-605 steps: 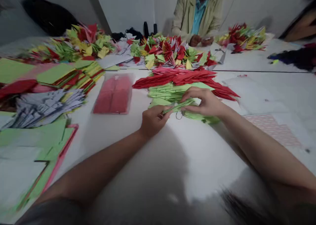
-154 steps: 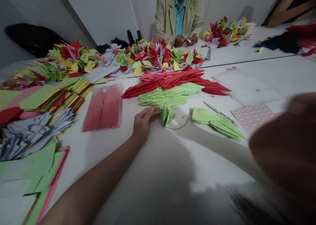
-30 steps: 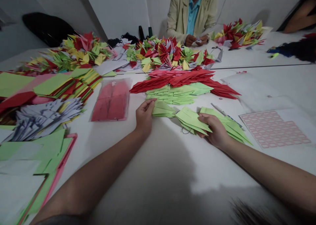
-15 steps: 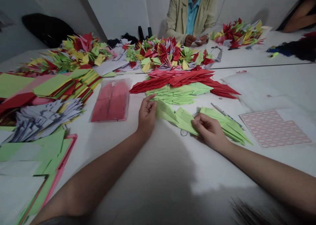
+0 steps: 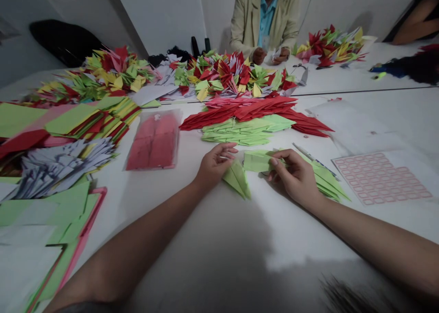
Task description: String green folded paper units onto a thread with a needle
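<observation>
The left hand point(image 5: 217, 164) has its fingers loosely curled and slightly parted, with a folded green piece point(image 5: 238, 179) apparently caught by 1 end under the thumb, its points tilting down over the table point(image 5: 206, 240); the right hand point(image 5: 291, 169) closes its thumb and fingers on a green paper bundle point(image 5: 257, 160), just beside that piece; the left grip looks slack, so the piece could slip or fan apart; 2 hands pulling unevenly on thin paper could crease or tear it; a dark bit of thread point(image 5: 264, 174) shows under the right hand and could snag, though what it joins is hidden; the loose green papers point(image 5: 327, 180) lie just behind the right hand, near the pen point(image 5: 305, 152), and a careless wrist could scatter both; the green stack point(image 5: 236, 131), near the left fingertips, could be nudged out of order.
</observation>
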